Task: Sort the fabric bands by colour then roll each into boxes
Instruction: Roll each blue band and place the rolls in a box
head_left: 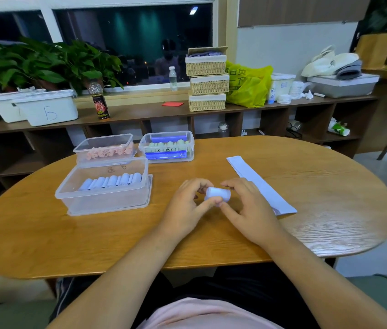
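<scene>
Both hands are in: the left hand (pixel 185 206) and right hand (pixel 250 210) pinch the pale blue roll (pixel 218 193) at their fingertips, mid-table (pixel 45 233), toward the near edge. A flat band (pixel 258 184) lies just right, and the box of blue rolls (pixel 102 200) sits left.

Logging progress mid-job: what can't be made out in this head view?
Head view:
- Pale blue roll: its tail end is covered by the fingers of the left hand and right hand.
- Flat band: stacked layers too thin to count.
- Far box: markings on its rolls are blurred.
- Pink rolls: too blurred to count.
</scene>
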`<state>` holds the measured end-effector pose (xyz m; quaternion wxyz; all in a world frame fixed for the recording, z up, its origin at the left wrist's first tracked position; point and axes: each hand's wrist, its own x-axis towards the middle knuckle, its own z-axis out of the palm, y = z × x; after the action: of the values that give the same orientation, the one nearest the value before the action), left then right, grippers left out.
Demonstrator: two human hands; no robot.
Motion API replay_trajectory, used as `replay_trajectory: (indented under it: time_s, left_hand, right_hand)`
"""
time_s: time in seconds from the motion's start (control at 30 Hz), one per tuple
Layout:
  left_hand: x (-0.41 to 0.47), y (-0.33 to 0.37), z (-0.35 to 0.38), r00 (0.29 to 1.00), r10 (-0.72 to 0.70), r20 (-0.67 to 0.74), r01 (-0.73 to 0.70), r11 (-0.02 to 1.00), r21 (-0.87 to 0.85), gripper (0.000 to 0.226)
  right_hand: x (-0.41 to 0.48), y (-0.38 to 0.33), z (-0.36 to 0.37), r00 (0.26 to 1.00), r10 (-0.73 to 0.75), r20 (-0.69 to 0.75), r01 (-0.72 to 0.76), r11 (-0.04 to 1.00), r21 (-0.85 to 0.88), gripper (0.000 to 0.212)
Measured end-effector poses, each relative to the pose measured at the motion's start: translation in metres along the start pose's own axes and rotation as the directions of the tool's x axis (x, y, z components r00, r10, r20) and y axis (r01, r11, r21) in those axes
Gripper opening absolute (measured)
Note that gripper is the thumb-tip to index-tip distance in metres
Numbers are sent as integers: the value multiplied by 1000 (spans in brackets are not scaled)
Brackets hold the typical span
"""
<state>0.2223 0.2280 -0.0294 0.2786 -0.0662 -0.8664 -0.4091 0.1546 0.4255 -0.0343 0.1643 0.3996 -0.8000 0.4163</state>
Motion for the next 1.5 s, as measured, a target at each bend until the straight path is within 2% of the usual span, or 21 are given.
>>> replay_trajectory:
  time_s: [0.07, 0.17, 0.23, 0.3, 0.33, 0.4, 0.47, 0.53, 0.7, 0.83, 0.97, 1.07, 1.13, 1.17, 1.33, 1.5]
  left_hand:
    - [-1, -1, 1, 999, 39, 24, -39, 999, 35, 24]
    - [-1, 1, 2, 999, 46, 6, -47, 997, 56, 26]
    - [-2, 4, 2, 999, 42, -9, -42, 998, 47, 24]
    - [-5, 7, 0, 998, 59, 10, -59, 998, 16, 24]
    - [-6, 8, 0, 997, 69, 29, -69, 998, 4, 30]
    - [-8, 10, 0, 995, 60, 77, -62, 998, 24, 53]
    - [-8, 10, 2, 993, 33, 116, -45, 994, 103, 75]
    - [-6, 10, 4, 992, 31, 125, -52, 985, 166, 82]
    - [-6, 8, 7, 995, 81, 53, -90, 975, 202, 71]
    - [-6, 5, 9, 997, 78, 7, -77, 969, 233, 64]
    - [-7, 4, 12, 996, 86, -1, -83, 963, 257, 56]
    - [-8, 3, 11, 995, 95, 17, -96, 955, 281, 50]
    - [-8, 2, 11, 995, 98, 33, -104, 948, 302, 51]
    - [-8, 1, 11, 994, 102, 46, -111, 944, 310, 53]
    - [-6, 1, 11, 988, 142, 61, -154, 935, 319, 59]
    - [-5, 0, 10, 981, 194, 25, -193, 940, 281, 48]
  right_hand:
    - [0, -2, 0, 996, -86, 15, 87, 996, -37, 31]
    - [-1, -4, -1, 992, -119, 34, 120, 993, -18, 28]
    - [-1, -5, -1, 995, -85, 50, 83, 995, 48, 25]
    - [0, -10, -2, 996, 57, 69, -73, 966, 248, 23]
    - [2, -13, -3, 983, 159, 87, -181, 899, 399, 21]
    - [8, -15, -7, 933, 306, 189, -353, 674, 649, 21]
    - [10, -13, -11, 882, 324, 341, -465, 484, 741, 24]
    - [10, -12, -14, 845, 291, 450, -535, 421, 733, 28]
    - [10, -14, -11, 818, 254, 517, -571, 470, 673, 33]
    - [9, -16, -9, 817, 260, 514, -573, 463, 676, 35]
    - [8, -15, -5, 801, 332, 497, -598, 424, 680, 41]
    - [7, -13, -2, 831, 290, 474, -552, 523, 649, 39]
    - [6, -12, 1, 852, 266, 450, -511, 607, 608, 27]
    - [6, -12, 2, 856, 283, 433, -508, 618, 601, 20]
    - [7, -10, 2, 869, 336, 364, -495, 573, 653, 16]
    - [8, -6, 1, 860, 363, 360, -508, 525, 683, 21]
